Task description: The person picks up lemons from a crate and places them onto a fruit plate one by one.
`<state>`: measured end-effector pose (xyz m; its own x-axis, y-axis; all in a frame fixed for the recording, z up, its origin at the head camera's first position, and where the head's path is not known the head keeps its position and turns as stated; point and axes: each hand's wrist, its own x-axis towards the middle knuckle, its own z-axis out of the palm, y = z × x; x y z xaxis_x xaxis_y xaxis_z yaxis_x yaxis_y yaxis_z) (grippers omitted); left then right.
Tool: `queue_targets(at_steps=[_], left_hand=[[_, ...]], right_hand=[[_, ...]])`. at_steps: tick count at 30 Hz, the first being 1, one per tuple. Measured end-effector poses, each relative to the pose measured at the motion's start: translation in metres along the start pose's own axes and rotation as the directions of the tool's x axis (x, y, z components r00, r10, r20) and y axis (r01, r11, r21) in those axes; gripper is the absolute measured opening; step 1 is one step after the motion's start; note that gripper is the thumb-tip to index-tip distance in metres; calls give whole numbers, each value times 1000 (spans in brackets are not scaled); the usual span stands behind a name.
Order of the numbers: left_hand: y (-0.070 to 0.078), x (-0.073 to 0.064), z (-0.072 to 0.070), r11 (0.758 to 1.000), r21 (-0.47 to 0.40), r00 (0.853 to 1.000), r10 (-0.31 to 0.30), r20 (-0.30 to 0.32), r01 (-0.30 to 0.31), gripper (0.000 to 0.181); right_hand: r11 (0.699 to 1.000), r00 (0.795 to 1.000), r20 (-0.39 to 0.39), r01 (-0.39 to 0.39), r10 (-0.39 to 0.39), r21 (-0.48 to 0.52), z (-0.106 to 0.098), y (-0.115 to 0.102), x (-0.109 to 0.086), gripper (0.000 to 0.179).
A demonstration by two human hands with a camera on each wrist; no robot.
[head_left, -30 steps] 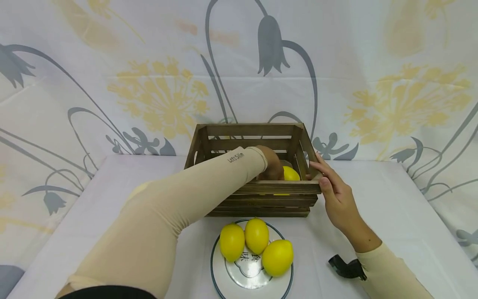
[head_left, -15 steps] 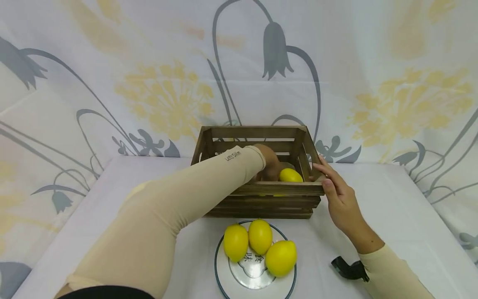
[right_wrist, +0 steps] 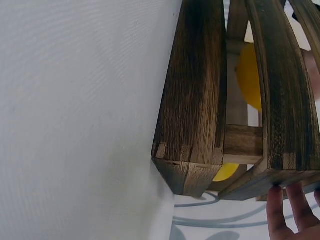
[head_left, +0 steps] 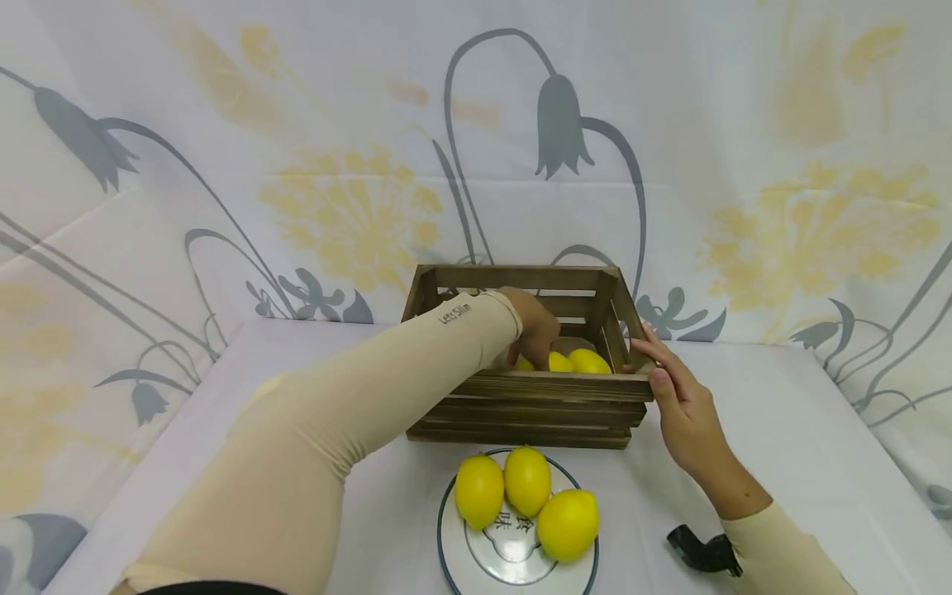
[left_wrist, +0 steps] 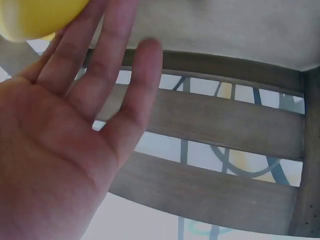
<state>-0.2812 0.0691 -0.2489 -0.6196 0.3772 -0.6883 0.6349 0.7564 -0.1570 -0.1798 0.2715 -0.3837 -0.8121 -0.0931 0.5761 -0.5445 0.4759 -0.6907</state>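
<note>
A dark slatted wooden crate (head_left: 521,413) stands on the table with yellow lemons (head_left: 589,361) inside. My left hand (head_left: 537,326) reaches down into it; in the left wrist view its fingers are extended, a lemon (left_wrist: 37,17) beside them at the upper left. The crate's front wall hides the left fingertips in the head view. My right hand (head_left: 687,413) holds the crate's front right corner, thumb at the front rim and fingers along the side. Its fingers (right_wrist: 275,212) touch a slat end. Before the crate, a round plate (head_left: 513,572) with a blue rim bears three lemons (head_left: 568,525).
A black curved object (head_left: 702,549) lies on the table by the right forearm. A white cloth (head_left: 357,529) covers the table. Behind the crate hangs a floral curtain (head_left: 357,207).
The head view has tilted, so everything sits lower in it. My left hand has lifted slightly inside the crate, and more of the lemons there show. The right hand keeps its hold.
</note>
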Motion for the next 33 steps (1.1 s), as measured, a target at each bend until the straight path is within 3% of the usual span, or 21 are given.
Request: queue_targets(at_steps=[5, 11, 14, 20, 27, 30, 33], left_hand=[[-6, -3, -1, 998, -42, 992, 39, -120, -44, 49], [-19, -12, -1, 996, -67, 949, 31, -314, -55, 35], [-28, -17, -1, 995, -67, 915, 45, -400, -79, 33], [-45, -36, 3, 973, -126, 818, 86, -569, -191, 42], [-52, -56, 20, 959, -163, 755, 73, -652, -233, 51], [-51, -63, 25, 964, -151, 725, 58, -686, -219, 55], [-51, -69, 32, 967, -149, 706, 40, -707, -204, 59]], right_hand=[[1000, 1000, 2, -26, 26, -12, -2, 1, 1, 39], [999, 999, 13, -41, 42, -21, -3, 0, 1, 39], [1000, 999, 17, -28, 28, -9, -2, 0, 1, 39], [1000, 1000, 16, -4, 3, 27, 3, 1, 2, 38], [999, 999, 44, -4, 2, 40, 10, 3, 0, 40], [999, 999, 32, -13, 12, 32, 10, 3, 0, 39], [999, 999, 31, -22, 21, 26, 9, 2, 0, 39]])
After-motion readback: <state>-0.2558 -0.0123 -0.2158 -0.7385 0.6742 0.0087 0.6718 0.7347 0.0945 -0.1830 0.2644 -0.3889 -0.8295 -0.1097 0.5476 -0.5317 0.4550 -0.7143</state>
